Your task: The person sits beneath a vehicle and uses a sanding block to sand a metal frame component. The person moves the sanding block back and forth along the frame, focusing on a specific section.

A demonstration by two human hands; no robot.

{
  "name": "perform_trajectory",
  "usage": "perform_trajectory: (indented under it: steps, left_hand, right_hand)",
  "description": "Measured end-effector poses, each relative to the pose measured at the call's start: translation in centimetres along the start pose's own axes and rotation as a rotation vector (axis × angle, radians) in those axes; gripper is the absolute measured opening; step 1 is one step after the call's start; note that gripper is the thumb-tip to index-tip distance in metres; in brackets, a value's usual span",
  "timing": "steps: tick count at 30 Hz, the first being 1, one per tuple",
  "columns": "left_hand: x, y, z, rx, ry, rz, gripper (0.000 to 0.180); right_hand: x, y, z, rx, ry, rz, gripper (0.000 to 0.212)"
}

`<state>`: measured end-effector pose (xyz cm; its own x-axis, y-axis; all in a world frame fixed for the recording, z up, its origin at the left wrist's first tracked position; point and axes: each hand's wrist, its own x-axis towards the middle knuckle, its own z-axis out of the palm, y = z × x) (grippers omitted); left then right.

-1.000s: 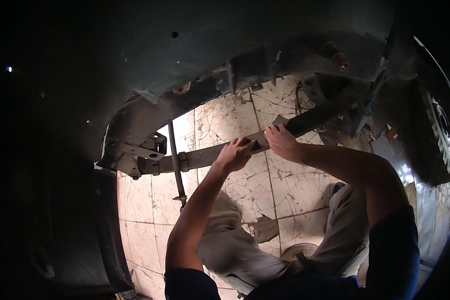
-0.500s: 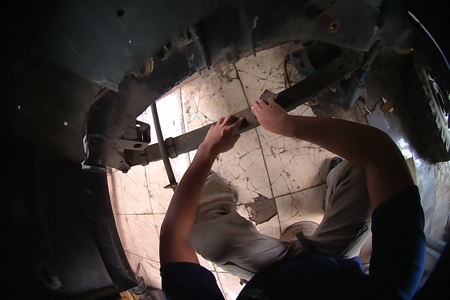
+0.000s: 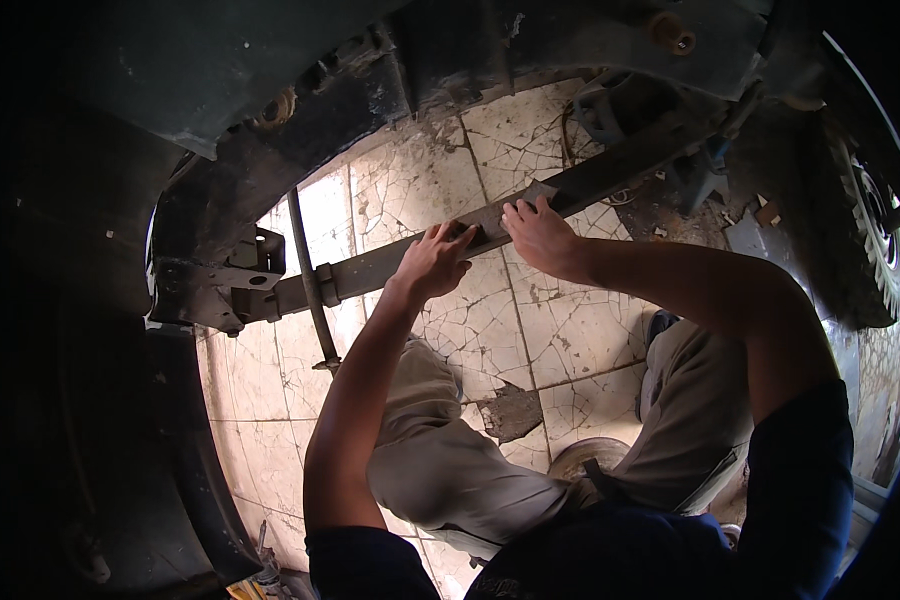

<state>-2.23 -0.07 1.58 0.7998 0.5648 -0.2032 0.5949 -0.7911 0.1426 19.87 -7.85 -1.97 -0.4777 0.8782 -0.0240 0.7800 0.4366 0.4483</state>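
Rusty steel bracket (image 3: 232, 285) at our left carries the leaf spring (image 3: 390, 265), which slants up to the right over cracked floor tiles (image 3: 560, 330). Our left hand (image 3: 432, 262) curls around its middle; just beside it, our right hand (image 3: 538, 235) grips the same spring.

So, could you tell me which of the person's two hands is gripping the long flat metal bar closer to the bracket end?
The left hand. It grips the flat metal bar nearer the bracket at the picture's left; the right hand rests further along, toward the wheel side.
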Motion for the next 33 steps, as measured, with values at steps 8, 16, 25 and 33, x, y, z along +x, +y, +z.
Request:
perform_trajectory:
  steps: [8, 16, 25, 33]
  left_hand:
    - [0.5, -0.1, -0.3, 0.054, -0.103, -0.041, 0.071]
    - [0.0, 0.4, -0.3, 0.051, -0.101, -0.062, 0.074]
    - [0.0, 1.1, -0.9, 0.055, -0.133, -0.068, 0.075]
    - [0.4, 0.1, -0.4, 0.029, -0.137, -0.054, 0.074]
  right_hand:
    - [2.7, 1.0, 1.4, 0.066, 0.030, 0.064, 0.040]
    - [-0.1, -0.4, -0.4, 0.004, -0.065, 0.022, 0.047]
    - [2.1, 1.1, 0.9, 0.032, 0.001, 0.078, 0.048]
    - [1.4, -0.4, 0.6, -0.002, -0.024, 0.090, 0.045]
